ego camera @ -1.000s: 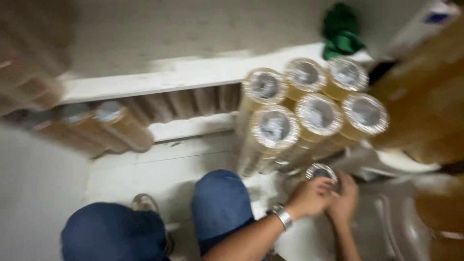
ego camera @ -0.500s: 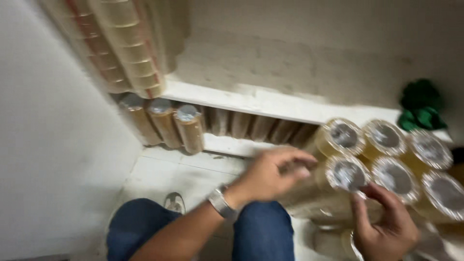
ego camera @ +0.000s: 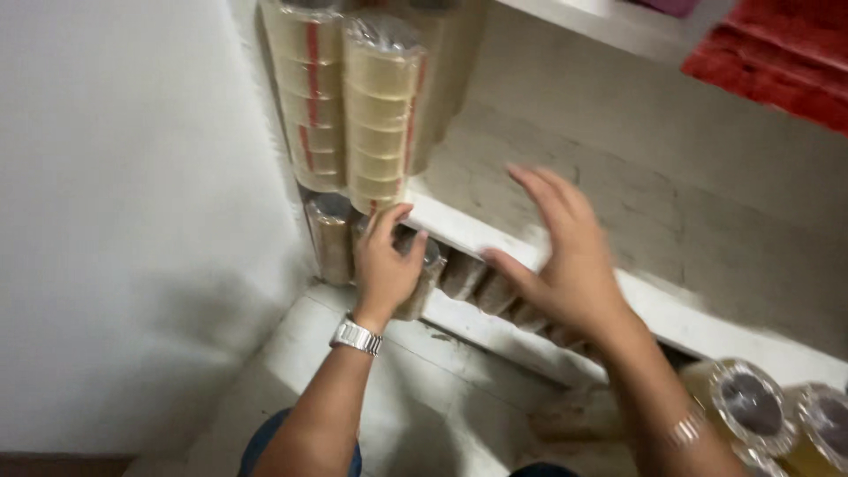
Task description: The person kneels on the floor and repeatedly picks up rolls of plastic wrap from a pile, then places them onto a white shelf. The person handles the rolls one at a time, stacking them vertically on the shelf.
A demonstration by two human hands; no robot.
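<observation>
The left hand (ego camera: 386, 261) is closed around the top of a wrapped stack of clear tape rolls (ego camera: 417, 276) that stands under the white shelf (ego camera: 495, 237), gripping it at the end. The right hand (ego camera: 565, 256) is released, fingers spread, hovering over the shelf edge at 3 o'clock. At 12 o'clock two tall wrapped tape stacks (ego camera: 378, 106) lean on the wall. At 5 o'clock two foil-capped rolls (ego camera: 751, 402) lie.

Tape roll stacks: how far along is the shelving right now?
Looks done: two wrapped tape roll stacks stand on the white shelf, and more lie in the slot beneath. In hand: the left hand presses a wrapped stack under the shelf edge; the right hand hovers open over the shelf. Left: loose stacks wait at lower right.
</observation>
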